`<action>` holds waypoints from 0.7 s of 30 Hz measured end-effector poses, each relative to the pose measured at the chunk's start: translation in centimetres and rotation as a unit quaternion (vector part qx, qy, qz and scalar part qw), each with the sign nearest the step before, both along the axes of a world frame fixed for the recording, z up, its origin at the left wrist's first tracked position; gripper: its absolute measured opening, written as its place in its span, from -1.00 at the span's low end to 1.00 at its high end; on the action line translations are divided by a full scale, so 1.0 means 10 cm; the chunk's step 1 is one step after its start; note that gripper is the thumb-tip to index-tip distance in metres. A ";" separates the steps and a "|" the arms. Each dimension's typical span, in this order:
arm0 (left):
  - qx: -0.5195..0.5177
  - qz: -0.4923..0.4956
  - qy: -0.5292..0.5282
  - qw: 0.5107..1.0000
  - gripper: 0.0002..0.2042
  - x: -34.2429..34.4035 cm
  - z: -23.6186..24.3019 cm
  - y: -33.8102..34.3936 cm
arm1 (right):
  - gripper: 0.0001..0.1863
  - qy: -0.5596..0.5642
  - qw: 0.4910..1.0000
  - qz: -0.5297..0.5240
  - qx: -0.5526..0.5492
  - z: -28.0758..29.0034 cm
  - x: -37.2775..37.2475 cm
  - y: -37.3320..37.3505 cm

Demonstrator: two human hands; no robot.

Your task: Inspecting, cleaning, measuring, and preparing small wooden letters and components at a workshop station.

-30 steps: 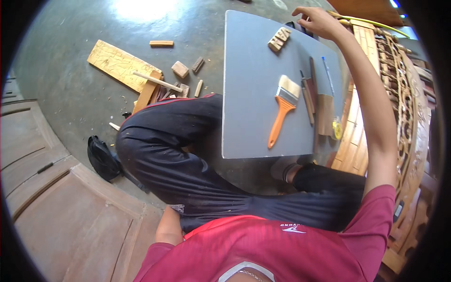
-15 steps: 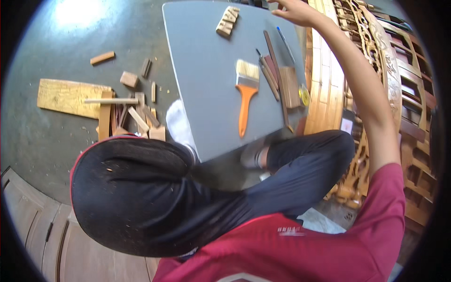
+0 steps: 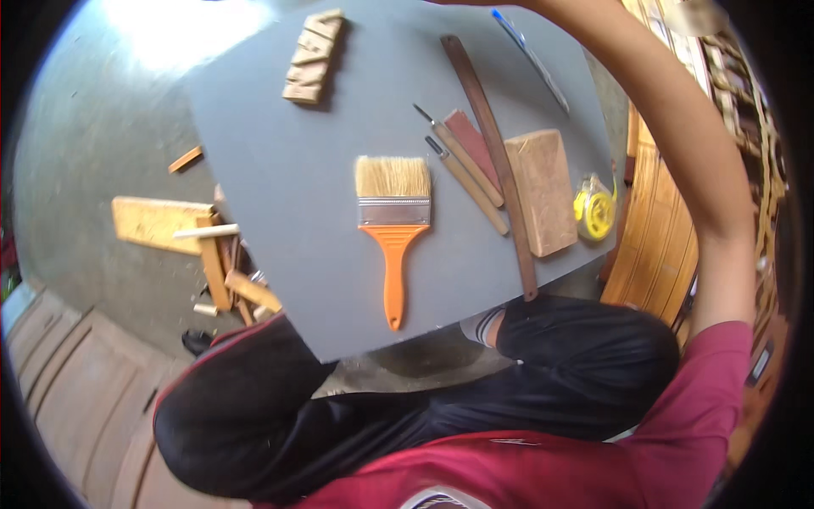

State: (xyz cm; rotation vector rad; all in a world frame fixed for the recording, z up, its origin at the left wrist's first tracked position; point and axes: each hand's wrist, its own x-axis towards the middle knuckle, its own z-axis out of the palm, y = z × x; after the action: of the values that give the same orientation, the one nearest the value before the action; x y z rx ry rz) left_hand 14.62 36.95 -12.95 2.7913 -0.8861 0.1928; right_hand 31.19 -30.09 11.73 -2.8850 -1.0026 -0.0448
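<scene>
My bare right forearm arcs up the right side and over the top edge, where the hand is cut off from view. My left hand is out of view too. A wide paintbrush (image 3: 393, 254) with an orange handle lies bristles-up-frame on the grey tabletop (image 3: 271, 187). Beyond it, to the left, rests a carved wooden piece (image 3: 313, 58) with raised shapes. Two carving tools (image 3: 468, 185), a reddish-brown flat piece (image 3: 473, 146), a dark wooden strip (image 3: 490, 153) and a wooden block (image 3: 541, 195) lie close together. A blue-capped pen (image 3: 530, 59) is nearest my right forearm.
A yellow tape measure (image 3: 595, 208) sits by the table's right edge. Wood offcuts (image 3: 246, 290) and a yellowish board (image 3: 157, 224) lie on the floor at left. Slatted wooden furniture (image 3: 653, 220) stands at right, panelled wood (image 3: 85, 373) at lower left. My bent legs are close to the table.
The view has shifted closer, so the tabletop and its tools appear larger and turned. My right hand, visible at the top before, has passed out of the picture.
</scene>
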 end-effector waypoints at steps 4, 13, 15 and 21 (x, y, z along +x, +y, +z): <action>0.066 0.025 -0.077 0.995 -0.59 0.24 0.97 0.09 | -0.71 -0.029 0.987 -0.091 0.126 -0.29 0.02 -0.39; -0.028 -0.114 -0.001 0.993 -0.78 2.79 2.09 -2.23 | -0.77 0.008 0.987 -0.142 0.069 0.07 -0.56 -0.79; -0.061 -0.154 0.016 0.986 -0.76 2.67 2.08 -2.84 | -0.72 0.056 0.978 -0.188 0.078 0.07 -0.84 -0.77; -0.049 -0.261 0.131 0.955 -0.72 1.91 1.97 -3.38 | -0.65 0.226 0.934 -0.269 0.066 0.17 -1.54 -0.73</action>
State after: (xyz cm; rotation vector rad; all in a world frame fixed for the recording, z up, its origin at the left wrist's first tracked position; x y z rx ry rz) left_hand 33.71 3.19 6.79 2.3153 -1.4454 -0.2055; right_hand 15.79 -37.40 13.41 -2.7514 -0.1167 0.4717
